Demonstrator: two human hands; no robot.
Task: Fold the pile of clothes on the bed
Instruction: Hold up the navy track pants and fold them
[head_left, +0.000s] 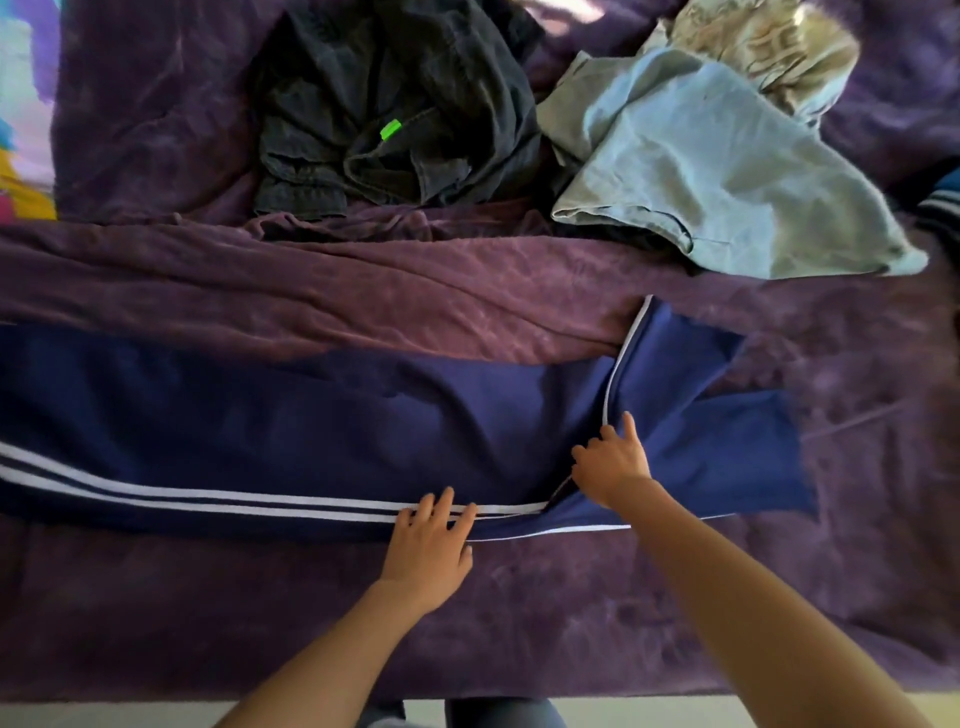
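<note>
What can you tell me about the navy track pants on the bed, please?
The navy track pants look like smooth fabric with two white stripes along the near seam. They lie flat across the purple bed cover, running out of view at left, the right end bent away. The left hand presses flat on the stripes; the right hand touches the bend.

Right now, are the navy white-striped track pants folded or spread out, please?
Spread out, not folded: the navy white-striped track pants lie stretched across the purple bedspread, one end rumpled.

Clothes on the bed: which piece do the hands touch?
The navy trousers, under left hand and right hand; black garment and blue garment lie behind.
</note>
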